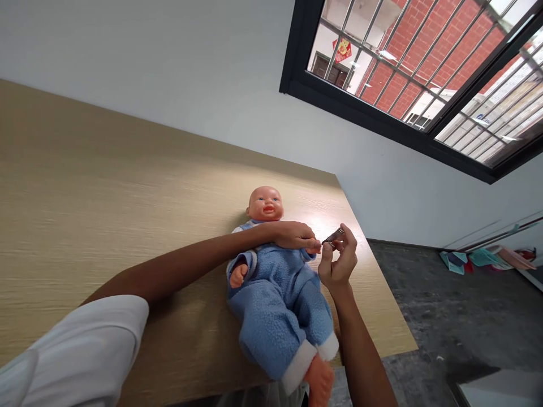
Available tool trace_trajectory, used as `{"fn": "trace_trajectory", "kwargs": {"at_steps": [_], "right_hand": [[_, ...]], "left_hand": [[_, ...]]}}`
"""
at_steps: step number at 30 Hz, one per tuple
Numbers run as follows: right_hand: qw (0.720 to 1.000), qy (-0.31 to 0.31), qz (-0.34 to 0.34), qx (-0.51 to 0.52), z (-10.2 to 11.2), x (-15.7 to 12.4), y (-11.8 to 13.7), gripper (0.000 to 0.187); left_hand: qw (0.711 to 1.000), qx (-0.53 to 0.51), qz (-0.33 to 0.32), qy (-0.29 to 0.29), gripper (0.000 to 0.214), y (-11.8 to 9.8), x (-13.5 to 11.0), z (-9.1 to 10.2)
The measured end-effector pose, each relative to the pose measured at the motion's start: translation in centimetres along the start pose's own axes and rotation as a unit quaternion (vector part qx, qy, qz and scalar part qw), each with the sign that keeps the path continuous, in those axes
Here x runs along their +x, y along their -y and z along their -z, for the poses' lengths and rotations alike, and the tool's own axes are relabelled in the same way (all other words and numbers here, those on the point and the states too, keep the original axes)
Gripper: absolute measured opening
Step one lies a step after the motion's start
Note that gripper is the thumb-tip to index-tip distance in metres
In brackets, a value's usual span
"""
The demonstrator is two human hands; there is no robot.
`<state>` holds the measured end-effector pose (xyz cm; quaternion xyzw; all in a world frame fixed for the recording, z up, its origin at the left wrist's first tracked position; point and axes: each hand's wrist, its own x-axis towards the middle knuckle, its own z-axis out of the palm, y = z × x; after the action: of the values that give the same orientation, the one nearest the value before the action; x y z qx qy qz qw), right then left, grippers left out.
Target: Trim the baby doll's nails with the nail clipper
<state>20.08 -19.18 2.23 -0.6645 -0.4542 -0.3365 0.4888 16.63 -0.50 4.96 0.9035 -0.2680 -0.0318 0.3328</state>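
Note:
A baby doll (275, 288) in fuzzy blue clothes with white cuffs lies on its back, its head toward the wall and one bare foot past the table's front edge. Across the doll's chest reaches my left arm, and my left hand (294, 234) is closed on the doll's hand (314, 246) at the right side. My right hand (339, 260) pinches a small metal nail clipper (333, 236) between thumb and fingers. The clipper's tip points at the doll's fingers, very close to them; whether it touches them I cannot tell. The doll's other hand (238, 275) rests on its clothes.
The light wooden table (106, 186) runs along a pale wall (169, 62), with its right edge near my right arm. A barred window (399, 73) is at the upper right. Several colourful items (483, 259) lie on the dark floor (424, 294) to the right.

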Motion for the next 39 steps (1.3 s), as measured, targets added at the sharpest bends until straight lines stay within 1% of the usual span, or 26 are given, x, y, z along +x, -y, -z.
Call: {"fn": "trace_trajectory", "kwargs": {"at_steps": [5,9,12,17,21,29,39], "right_hand": [[1.000,0.000,-0.001,-0.012,0.04,-0.10,-0.07,0.050],[1.000,-0.003,-0.001,-0.013,0.06,-0.05,-0.06,0.049],[1.000,-0.005,-0.004,-0.006,0.08,0.01,-0.04,0.049],[1.000,-0.007,-0.008,-0.003,0.14,0.02,-0.01,0.049],[1.000,-0.007,-0.015,-0.005,0.17,-0.06,-0.06,0.049],[0.999,-0.041,-0.027,-0.011,0.16,-0.01,-0.08,0.049],[0.998,-0.040,-0.041,-0.020,0.20,0.02,-0.01,0.049]], "left_hand": [[1.000,0.009,0.014,0.002,0.068,-0.10,0.04,0.07],[1.000,0.007,0.013,0.005,0.065,-0.08,0.07,0.06],[1.000,0.004,0.012,-0.004,0.063,-0.04,0.04,0.04],[1.000,0.003,0.007,-0.003,0.068,0.08,0.01,-0.02],[1.000,0.008,0.014,-0.004,0.073,0.14,0.03,-0.08],[0.999,-0.032,0.006,-0.001,0.066,0.01,0.06,-0.03],[0.999,-0.032,0.010,-0.004,0.067,0.08,0.12,-0.14]]}}
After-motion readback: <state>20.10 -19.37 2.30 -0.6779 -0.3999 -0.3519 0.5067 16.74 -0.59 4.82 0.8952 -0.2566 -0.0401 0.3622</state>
